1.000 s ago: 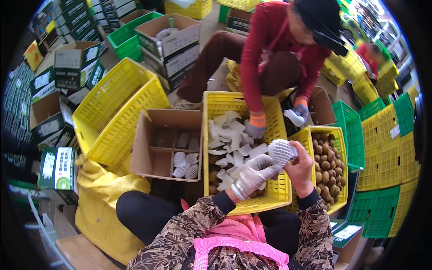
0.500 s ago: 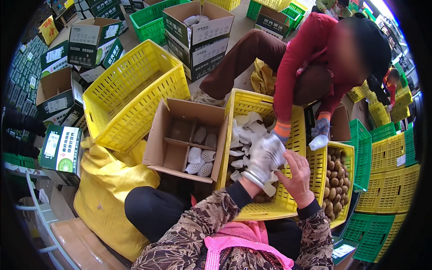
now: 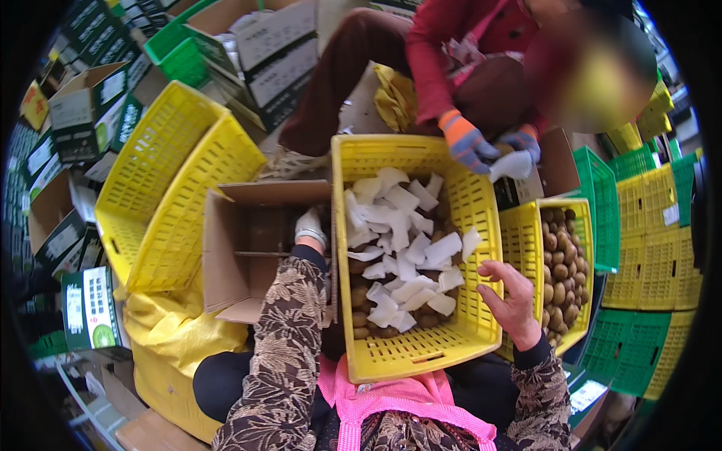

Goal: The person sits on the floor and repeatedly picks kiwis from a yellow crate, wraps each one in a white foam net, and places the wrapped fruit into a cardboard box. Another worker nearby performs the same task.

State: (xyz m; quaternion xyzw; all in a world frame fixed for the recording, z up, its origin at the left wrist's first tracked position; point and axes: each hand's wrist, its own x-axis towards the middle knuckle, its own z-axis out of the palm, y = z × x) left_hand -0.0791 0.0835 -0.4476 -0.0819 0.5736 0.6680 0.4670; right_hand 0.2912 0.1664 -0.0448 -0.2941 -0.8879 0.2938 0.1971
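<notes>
Head: left hand [image 3: 310,228] now inside carton [image 3: 254,224]

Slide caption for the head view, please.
Left hand inside a cardboard box; right hand by a yellow crate of kiwifruit and white foam sleeves.

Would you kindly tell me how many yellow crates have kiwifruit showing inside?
2. One crate stands front and centre, its kiwifruit partly covered by white foam sleeves; a second crate stands to its right, holding bare kiwifruit. Stacked crates farther right may hide more.
</notes>
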